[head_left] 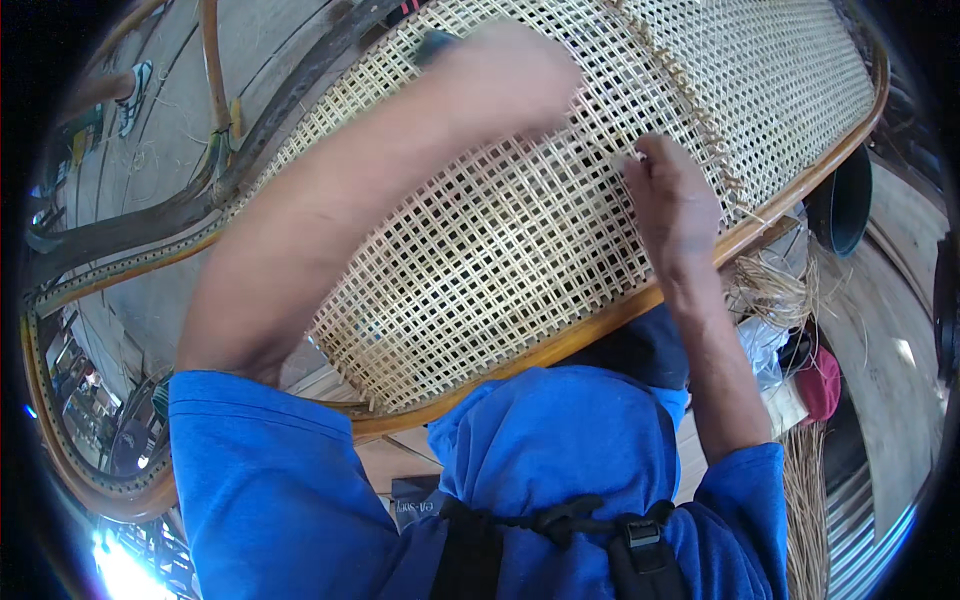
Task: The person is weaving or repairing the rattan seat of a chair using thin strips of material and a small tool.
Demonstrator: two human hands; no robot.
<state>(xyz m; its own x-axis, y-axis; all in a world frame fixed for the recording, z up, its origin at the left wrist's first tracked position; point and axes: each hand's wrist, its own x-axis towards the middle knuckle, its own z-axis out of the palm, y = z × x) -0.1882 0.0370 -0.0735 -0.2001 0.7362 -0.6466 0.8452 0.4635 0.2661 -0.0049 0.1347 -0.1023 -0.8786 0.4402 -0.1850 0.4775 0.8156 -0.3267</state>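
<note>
A pale woven cane panel [480, 260], an open grid of strips, fills a curved wooden frame [570, 350] in front of me. Over its far part is my left hand [525, 75], smeared by motion, its fingers not readable. A dark teal object [434, 46] shows just left of that hand; whether the hand touches it I cannot tell. My right hand [678, 195] is closed at the right part of the weave, thumb and finger together near the surface. What they pinch, if anything, is too small to make out. A ridge of loose strip ends [690, 95] runs across the panel beyond it.
A dark curved wooden piece [150, 225] and a frame rim with small holes [50, 420] lie at left. At right are a black bucket [842, 200], loose cane strips [775, 290], a red cloth-like item [820, 385] and a long strip bundle [806, 500]. Someone's foot [133, 97] shows far left.
</note>
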